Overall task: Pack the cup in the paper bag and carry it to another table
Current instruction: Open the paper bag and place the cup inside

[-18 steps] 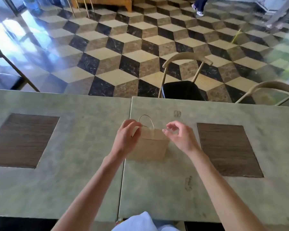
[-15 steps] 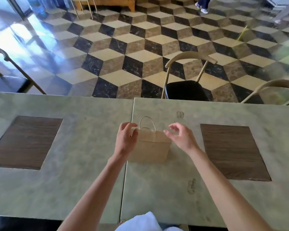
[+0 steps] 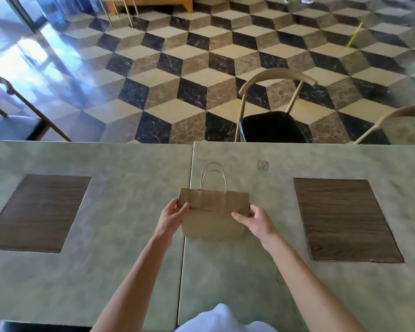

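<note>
A small brown paper bag with thin looped handles stands on the pale green table, right by the seam between two tabletops. My left hand pinches the bag's upper left edge. At the upper right edge, my right hand grips the bag with thumb in front. The bag's mouth looks pressed nearly flat. No cup shows anywhere in view; the bag's inside is hidden.
Dark wood inlays sit in the tabletops at left and right. Beyond the far table edge stand a black-seated chair, another chair at right and one at left, on a checkered floor.
Both hands have dropped from the bag's handle area to its two upper side edges and now grip them. The view has tilted down slightly.
</note>
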The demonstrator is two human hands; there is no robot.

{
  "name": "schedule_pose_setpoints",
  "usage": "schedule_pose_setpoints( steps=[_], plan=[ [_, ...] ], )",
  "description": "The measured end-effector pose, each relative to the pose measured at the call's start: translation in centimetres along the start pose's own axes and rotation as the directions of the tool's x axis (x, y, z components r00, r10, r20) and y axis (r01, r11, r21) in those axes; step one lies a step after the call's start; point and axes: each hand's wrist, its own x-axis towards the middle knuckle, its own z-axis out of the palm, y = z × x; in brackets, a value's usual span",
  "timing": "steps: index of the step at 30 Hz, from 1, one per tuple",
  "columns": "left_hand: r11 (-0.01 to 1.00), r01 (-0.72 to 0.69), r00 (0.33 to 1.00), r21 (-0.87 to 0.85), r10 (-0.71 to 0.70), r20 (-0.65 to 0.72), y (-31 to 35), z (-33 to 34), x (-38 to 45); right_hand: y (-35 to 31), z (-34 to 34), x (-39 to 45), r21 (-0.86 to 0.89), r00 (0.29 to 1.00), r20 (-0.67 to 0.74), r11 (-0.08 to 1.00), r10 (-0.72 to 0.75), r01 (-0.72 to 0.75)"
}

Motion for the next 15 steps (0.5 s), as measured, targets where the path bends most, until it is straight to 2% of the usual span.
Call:
schedule_pose_setpoints(
  steps=[5,10,15],
  plan=[
    [0.985,-0.123,0.986,0.123,0.135,-0.100,-0.4,-1.2,0.2,-0.4,1.2,-1.2,-0.290,0.954,-0.181,0.940,-0.238,0.180],
    [0.904,-0.278,0.920,0.325,0.348,-0.181,0.4,-1.3,-0.5,-1.1,1.6,-2.9,-0.317,0.941,-0.189,0.924,-0.282,0.213],
    [0.771,-0.444,0.824,0.455,0.552,-0.130,-1.3,-2.5,-2.5,-0.2,2.2,-5.3,-0.402,0.882,-0.226,0.864,-0.414,0.302]
  ],
)
